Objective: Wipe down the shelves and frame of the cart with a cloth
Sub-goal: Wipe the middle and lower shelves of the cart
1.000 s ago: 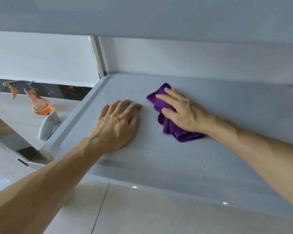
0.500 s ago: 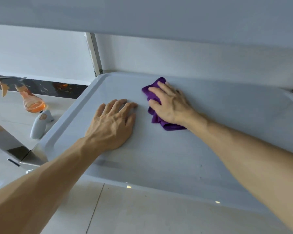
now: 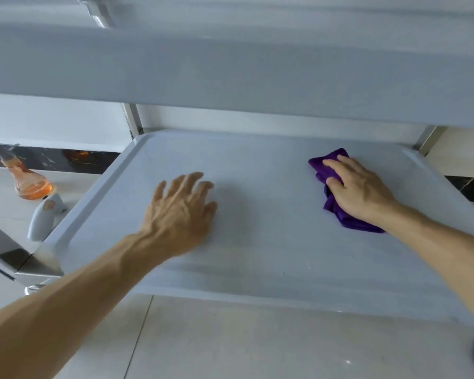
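Head cam view, looking down at a pale grey-blue plastic cart shelf with a raised rim (image 3: 99,187) that fills most of the frame. Right above it sits the grey underside of the next shelf up (image 3: 230,69), pretty blurry. Shiny metal frame posts come up at the back corners, one back left (image 3: 132,119) and one back right (image 3: 428,139). Underneath and around the cart is a light tiled floor (image 3: 203,343).

Both bare forearms reach in from the bottom. The left hand (image 3: 179,214) is palm down on the middle-left of the shelf, fingers spread out and flat, not holding anything. It's a bit smeared, so whether the palm is fully touching the surface is hard to say. The right hand (image 3: 359,191) is well apart from it, over toward the back right corner, pressing down on a bunched-up purple cloth (image 3: 348,220). Its fingers are close together and curled over the top of the cloth, thumb tucked at the near edge. Cloth pokes out in front of the fingertips and behind the wrist side.

On the floor, left of the cart, there's a clear spray bottle with orange liquid (image 3: 29,184) and just beside it a small white-grey handheld gadget (image 3: 43,217) lying near the shelf's rim. Can't tell what that thing is.
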{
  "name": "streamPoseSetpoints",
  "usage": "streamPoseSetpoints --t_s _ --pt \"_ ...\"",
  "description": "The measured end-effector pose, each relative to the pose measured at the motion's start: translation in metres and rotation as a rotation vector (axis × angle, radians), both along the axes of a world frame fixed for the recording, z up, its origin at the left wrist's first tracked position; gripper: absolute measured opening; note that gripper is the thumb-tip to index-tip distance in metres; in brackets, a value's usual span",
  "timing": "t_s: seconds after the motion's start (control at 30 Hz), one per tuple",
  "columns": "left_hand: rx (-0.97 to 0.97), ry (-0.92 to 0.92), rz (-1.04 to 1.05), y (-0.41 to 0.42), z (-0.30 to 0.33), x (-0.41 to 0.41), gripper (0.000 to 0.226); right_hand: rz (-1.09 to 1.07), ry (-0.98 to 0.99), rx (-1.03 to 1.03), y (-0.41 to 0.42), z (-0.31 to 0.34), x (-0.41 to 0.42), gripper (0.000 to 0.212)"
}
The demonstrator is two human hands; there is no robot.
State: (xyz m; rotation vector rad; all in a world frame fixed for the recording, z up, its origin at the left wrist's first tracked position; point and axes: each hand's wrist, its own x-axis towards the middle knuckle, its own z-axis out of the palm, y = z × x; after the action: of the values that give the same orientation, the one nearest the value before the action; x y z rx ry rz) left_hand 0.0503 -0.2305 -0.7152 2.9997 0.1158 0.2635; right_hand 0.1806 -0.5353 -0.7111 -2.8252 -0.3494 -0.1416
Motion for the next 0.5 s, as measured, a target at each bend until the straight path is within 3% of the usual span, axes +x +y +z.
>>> streamPoseSetpoints --t_s 0.1,0.23,0.37,0.5 --pt "-0.101 0.016 -0.117 -0.029 -0.006 -0.022 0.047 -0.049 -0.013 0.024 0.018 -0.002 -0.005 0.046" --pt "-0.137 0.038 -0.078 -0.037 -0.016 -0.033 0.047 -0.011 -0.035 0.067 0.054 -0.003 -0.05 0.047" --pt "-0.139 -0.007 -0.068 -0.038 -0.015 -0.033 0.045 0.268 -0.055 0.103 0.071 -0.009 -0.126 0.049" --pt "-0.145 -0.009 -0.07 -0.041 -0.013 -0.036 0.043 0.585 -0.025 0.023 0.019 0.001 -0.155 0.047"
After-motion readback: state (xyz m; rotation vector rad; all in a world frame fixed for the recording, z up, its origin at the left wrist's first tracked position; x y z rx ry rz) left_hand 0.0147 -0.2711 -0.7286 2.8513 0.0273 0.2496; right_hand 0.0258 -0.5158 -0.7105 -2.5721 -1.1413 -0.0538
